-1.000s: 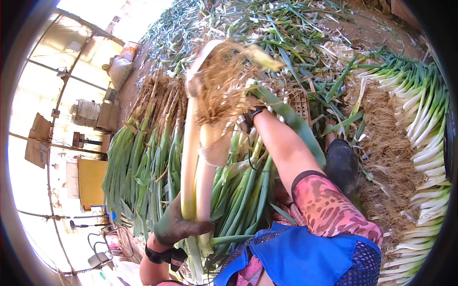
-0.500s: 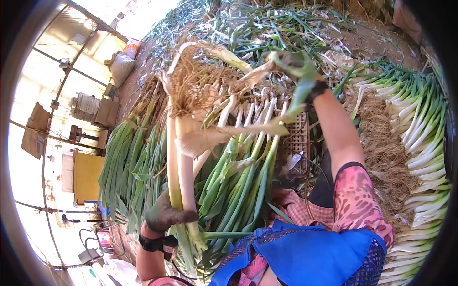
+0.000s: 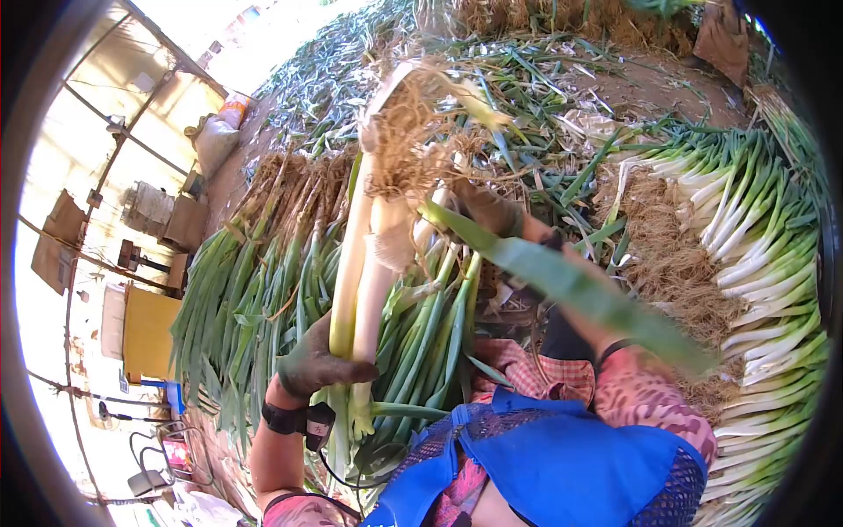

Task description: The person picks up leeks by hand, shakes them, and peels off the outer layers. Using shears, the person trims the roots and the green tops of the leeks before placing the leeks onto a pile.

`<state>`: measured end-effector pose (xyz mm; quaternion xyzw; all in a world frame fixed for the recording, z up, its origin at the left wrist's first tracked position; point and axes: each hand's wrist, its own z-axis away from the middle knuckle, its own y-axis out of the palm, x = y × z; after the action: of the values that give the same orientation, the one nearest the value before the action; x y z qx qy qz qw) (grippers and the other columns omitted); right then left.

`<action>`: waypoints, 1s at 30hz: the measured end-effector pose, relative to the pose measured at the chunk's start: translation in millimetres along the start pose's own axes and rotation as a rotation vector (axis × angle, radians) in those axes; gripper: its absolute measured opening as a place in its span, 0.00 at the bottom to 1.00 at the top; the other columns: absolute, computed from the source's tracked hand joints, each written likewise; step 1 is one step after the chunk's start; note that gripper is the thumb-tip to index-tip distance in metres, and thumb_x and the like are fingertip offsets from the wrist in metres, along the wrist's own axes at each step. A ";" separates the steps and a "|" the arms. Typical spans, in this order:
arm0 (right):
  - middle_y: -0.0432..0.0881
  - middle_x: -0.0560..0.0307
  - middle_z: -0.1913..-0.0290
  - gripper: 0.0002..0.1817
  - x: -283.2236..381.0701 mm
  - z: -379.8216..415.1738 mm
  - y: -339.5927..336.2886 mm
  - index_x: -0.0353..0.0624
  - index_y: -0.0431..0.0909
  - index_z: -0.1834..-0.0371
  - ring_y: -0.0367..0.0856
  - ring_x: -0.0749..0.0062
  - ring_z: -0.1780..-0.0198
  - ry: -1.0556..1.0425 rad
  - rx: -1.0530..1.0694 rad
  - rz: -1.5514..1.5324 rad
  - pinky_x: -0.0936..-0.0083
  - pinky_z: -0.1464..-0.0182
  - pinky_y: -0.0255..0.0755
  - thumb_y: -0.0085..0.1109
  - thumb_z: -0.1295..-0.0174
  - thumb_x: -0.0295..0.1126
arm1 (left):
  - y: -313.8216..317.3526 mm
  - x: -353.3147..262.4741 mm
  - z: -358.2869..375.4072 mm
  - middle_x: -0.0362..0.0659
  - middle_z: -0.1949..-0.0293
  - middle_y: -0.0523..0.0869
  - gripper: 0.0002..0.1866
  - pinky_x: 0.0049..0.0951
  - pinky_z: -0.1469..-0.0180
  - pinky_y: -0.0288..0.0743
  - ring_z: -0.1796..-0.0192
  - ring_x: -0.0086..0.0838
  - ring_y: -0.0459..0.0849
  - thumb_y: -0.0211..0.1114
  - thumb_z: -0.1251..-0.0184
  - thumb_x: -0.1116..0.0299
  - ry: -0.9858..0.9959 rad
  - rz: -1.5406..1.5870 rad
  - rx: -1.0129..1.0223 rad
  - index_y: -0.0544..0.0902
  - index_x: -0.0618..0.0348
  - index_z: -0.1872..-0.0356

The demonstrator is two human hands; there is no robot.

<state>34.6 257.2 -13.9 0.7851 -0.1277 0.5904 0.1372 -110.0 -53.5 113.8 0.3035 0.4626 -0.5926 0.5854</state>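
Note:
Gloved and closed, my left hand point(image 3: 318, 358) grips two thick leeks point(image 3: 349, 290) by their lower stalks. They stand nearly upright, with brown tangled roots point(image 3: 406, 162) at the top. My right hand point(image 3: 487, 209), also gloved, is just right of the roots, partly hidden and blurred, so its fingers cannot be made out. A loose green leaf point(image 3: 580, 285) stretches in a blur from beside the roots across my right forearm. Behind the held leeks lie more leeks point(image 3: 435, 329) with green leaves towards me.
Unpeeled leeks point(image 3: 255, 290) are piled at the left. A long row of white leeks point(image 3: 764, 307) curves down the right side, roots inward. Leaf scraps point(image 3: 544, 79) cover the ground ahead. A yellow board point(image 3: 151, 334) and sacks point(image 3: 216, 145) are at the far left.
My right hand has moved down and left, closer to the held leeks. The peeled strip it was pulling is no longer stretched out; a green leaf now swings across my forearm. The view has shifted slightly.

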 end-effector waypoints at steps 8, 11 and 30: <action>0.79 0.43 0.48 0.25 44.0 -25.5 38.1 0.43 0.72 0.39 0.81 0.46 0.54 -0.597 -0.274 0.744 0.59 0.50 0.75 0.59 0.38 0.41 | 16.2 8.4 -16.9 0.36 0.61 0.82 0.29 0.26 0.57 0.77 0.62 0.22 0.80 0.74 0.52 0.73 0.157 -0.157 -0.246 0.77 0.61 0.45; 0.77 0.44 0.42 0.23 53.7 -9.0 32.2 0.42 0.71 0.38 0.79 0.52 0.44 -0.430 -0.125 0.773 0.64 0.43 0.72 0.57 0.34 0.38 | 12.4 18.1 -24.7 0.35 0.61 0.82 0.29 0.25 0.57 0.77 0.62 0.21 0.80 0.75 0.53 0.73 0.184 -0.090 -0.210 0.77 0.61 0.45; 0.84 0.53 0.59 0.16 176.0 25.3 -44.2 0.36 0.77 0.45 0.81 0.75 0.65 -0.096 -0.073 -0.596 0.79 0.63 0.78 0.55 0.33 0.31 | 9.7 -3.7 -46.4 0.35 0.64 0.81 0.26 0.25 0.60 0.76 0.64 0.20 0.79 0.74 0.51 0.73 0.288 -0.156 -0.178 0.79 0.60 0.47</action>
<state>120.8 282.3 145.8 0.8096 0.0809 0.4813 0.3262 -108.5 -8.9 97.2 0.2955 0.6145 -0.5431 0.4899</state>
